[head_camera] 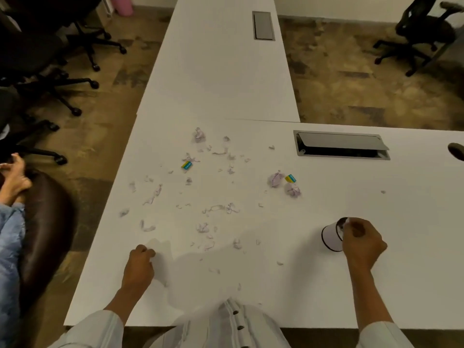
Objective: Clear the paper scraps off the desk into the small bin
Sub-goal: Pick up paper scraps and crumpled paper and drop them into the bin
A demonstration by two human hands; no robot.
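Observation:
Several torn paper scraps (213,209) lie scattered over the middle of the white desk (376,285), with crumpled balls at the back (199,135) and at the right (276,179). A small white bin with a dark rim (331,237) leans tilted at the right, and my right hand (361,241) is closed on its rim. My left hand (140,264) rests on the desk at the near left with its fingers curled shut; whether a scrap is inside it is hidden.
Two small yellow-and-teal erasers (186,165) (290,178) lie among the scraps. A grey cable hatch (341,146) is set into the desk at the back right. Another person's hand (13,177) and a dark chair sit at the left; office chairs (62,59) stand beyond.

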